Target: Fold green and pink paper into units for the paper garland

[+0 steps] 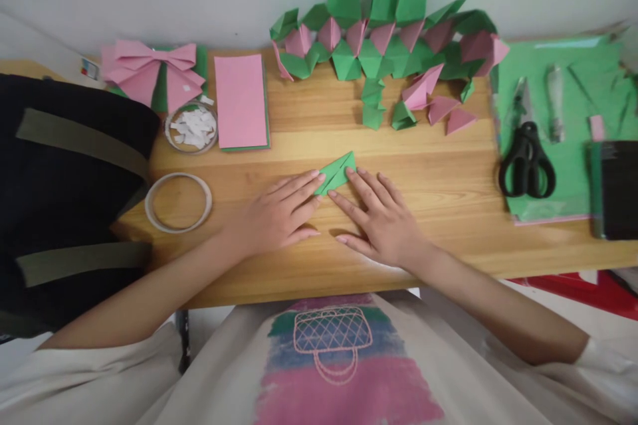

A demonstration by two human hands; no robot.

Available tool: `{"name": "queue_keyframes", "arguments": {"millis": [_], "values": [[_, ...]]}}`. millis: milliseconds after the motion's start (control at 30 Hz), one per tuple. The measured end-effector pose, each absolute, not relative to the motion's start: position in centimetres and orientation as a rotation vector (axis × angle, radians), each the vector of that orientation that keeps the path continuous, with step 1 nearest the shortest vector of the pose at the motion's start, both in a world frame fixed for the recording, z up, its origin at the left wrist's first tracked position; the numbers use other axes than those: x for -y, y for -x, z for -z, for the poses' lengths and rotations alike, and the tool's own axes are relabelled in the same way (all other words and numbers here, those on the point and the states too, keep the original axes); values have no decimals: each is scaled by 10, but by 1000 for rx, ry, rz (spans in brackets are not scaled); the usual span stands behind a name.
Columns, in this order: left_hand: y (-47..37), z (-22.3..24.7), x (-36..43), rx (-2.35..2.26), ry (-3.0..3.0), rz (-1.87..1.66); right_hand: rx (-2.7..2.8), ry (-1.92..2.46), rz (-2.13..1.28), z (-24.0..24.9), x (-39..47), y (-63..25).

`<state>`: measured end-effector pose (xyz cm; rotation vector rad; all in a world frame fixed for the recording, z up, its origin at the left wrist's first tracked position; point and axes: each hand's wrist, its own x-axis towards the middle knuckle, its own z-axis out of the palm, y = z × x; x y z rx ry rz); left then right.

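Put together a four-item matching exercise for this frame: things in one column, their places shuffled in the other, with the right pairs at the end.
Things
1. scissors
2. folded green paper
3. white paper bits
4. white ring

Places
A. heaped in a round dish
B. under the fingers of the left hand and the right hand
C. on the green sheets at the right
D. lying on the wooden table, nearer the person than the dish

Right pairs: 1-C, 2-B, 3-A, 4-D
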<state>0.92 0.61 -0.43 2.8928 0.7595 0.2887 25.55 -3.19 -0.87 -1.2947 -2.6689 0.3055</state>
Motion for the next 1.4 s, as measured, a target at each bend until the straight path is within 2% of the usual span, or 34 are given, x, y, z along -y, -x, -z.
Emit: {"name": "queue_keyframes", "arguments": {"millis": [467, 833, 1200, 1400], "values": [[-9, 4, -5, -783, -2867, -321, 2546, 1485, -188, 4, 36, -247], [-8, 8, -3, -795, -2827, -310, 2571, 1432, -226, 6, 37, -245], [-11, 4, -4, -777, -2930, -315, 2391, 1635, 37, 10, 37, -250], [-3, 5, -11, -696, -2883, -303, 2371, 1659, 18, 12, 37, -249]]}}
